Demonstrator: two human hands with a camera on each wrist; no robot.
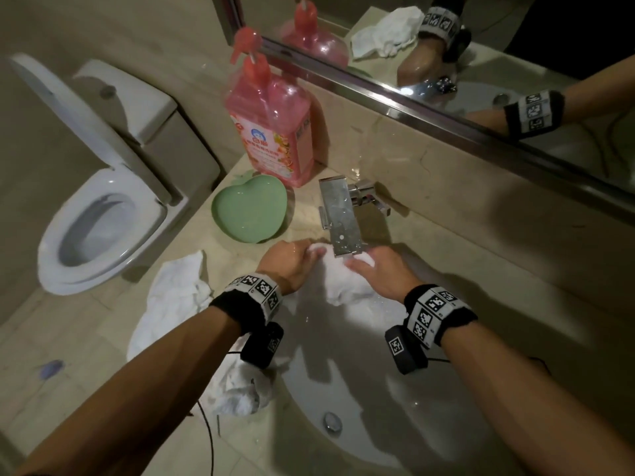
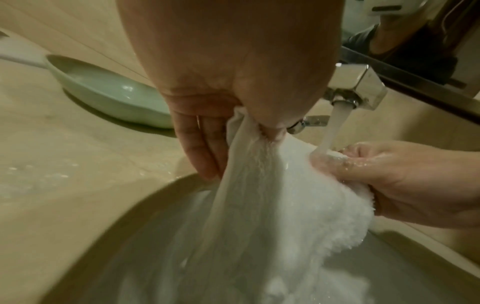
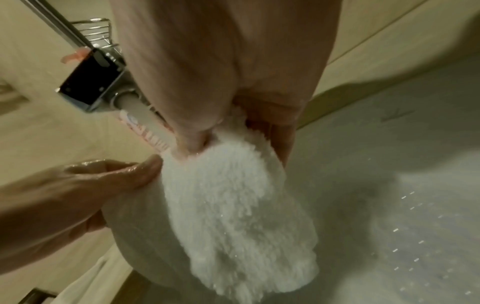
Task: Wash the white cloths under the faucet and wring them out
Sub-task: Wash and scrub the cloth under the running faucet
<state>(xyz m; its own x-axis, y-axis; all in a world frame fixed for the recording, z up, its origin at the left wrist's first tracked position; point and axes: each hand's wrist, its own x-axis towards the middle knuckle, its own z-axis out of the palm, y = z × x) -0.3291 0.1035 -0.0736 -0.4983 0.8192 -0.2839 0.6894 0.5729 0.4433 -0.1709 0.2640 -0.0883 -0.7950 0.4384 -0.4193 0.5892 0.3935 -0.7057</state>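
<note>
Both hands hold one fluffy white cloth (image 1: 347, 281) (image 2: 272, 205) (image 3: 239, 205) under the chrome faucet (image 1: 340, 218) (image 2: 355, 88) (image 3: 91, 86), over the sink basin (image 1: 378, 389). Water runs from the spout onto the cloth's top edge. My left hand (image 1: 292, 262) (image 2: 221, 115) pinches the cloth's left upper corner. My right hand (image 1: 381, 273) (image 3: 228, 123) pinches its right upper corner. The cloth hangs down into the basin. Another white cloth (image 1: 171, 297) lies crumpled on the counter at the left, and a third white bundle (image 1: 240, 389) rests on the basin's left rim.
A green heart-shaped dish (image 1: 249, 213) (image 2: 111, 96) and a pink soap bottle (image 1: 271, 132) stand on the counter behind the left hand. A mirror (image 1: 481, 46) runs along the back wall. The toilet (image 1: 103, 207) stands at the left. The drain (image 1: 332, 422) sits low in the basin.
</note>
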